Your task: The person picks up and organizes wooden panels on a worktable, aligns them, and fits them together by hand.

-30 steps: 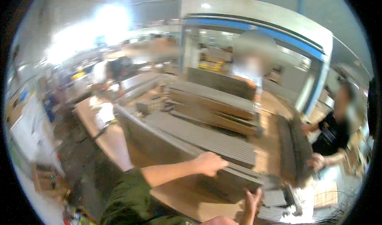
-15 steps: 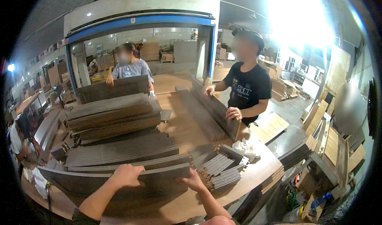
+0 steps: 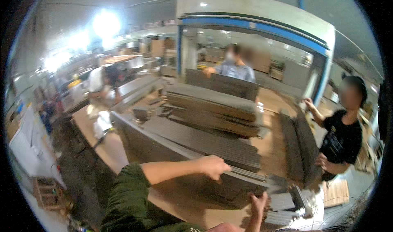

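Note:
A long dark grey panel (image 3: 137,144) stands on its edge in front of me, running from the left down to the lower right. My left hand (image 3: 213,167) is closed over its top edge, right of the middle. My right hand (image 3: 258,204) grips the panel at its right end, thumb up, and its other fingers are partly hidden. Just behind the panel lies a row of narrow grey boards (image 3: 200,144), packed side by side. Beyond that rises a taller stack of grey panels (image 3: 211,105). The picture is somewhat blurred by motion.
Bundled grey strips (image 3: 282,205) lie beside my right hand. A person (image 3: 344,127) at the right holds a long panel (image 3: 313,152); another person (image 3: 237,71) holds one (image 3: 221,84) behind the stack. A blue-and-white machine frame (image 3: 254,12) spans the back. White plastic (image 3: 102,125) hangs at the table's left.
My view has swung left, so the whole scene sits further right. Both hands remain on the panel. The person in black has raised one hand to the far end of their panel.

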A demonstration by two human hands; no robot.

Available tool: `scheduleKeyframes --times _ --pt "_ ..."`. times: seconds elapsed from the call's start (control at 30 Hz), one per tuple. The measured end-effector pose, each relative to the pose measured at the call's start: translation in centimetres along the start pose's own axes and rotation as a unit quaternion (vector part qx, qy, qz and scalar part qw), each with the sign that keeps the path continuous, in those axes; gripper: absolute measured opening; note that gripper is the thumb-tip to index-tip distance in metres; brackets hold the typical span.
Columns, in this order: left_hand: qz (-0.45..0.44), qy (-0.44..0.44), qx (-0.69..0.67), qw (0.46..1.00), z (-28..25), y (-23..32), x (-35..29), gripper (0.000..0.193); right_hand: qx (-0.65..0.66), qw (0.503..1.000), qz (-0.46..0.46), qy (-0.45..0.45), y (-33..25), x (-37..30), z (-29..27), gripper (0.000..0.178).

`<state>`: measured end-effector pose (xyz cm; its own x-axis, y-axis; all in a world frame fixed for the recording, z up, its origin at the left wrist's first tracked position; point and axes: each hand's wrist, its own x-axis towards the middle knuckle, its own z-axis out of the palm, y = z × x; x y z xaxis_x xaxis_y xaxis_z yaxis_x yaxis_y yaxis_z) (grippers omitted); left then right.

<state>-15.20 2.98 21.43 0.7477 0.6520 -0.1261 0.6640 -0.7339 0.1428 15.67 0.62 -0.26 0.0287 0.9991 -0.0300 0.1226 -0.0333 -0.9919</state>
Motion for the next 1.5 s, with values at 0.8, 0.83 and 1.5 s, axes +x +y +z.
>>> scheduleKeyframes --times 0.8,0.83,1.5 --pt "-0.044 0.060 0.031 0.997 0.9 1.5 -2.3 0.050 0.164 0.971 -0.175 0.012 -2.1 -1.8 2.0 0.041" --pt "-0.040 0.061 0.027 0.997 1.2 1.2 -2.1 0.049 0.158 0.971 -0.177 0.009 -1.5 -1.6 1.8 0.049" --pt "-0.059 0.043 0.003 0.997 0.3 2.0 -2.1 0.044 0.246 0.953 -0.161 0.076 -5.0 -3.6 3.8 0.031"
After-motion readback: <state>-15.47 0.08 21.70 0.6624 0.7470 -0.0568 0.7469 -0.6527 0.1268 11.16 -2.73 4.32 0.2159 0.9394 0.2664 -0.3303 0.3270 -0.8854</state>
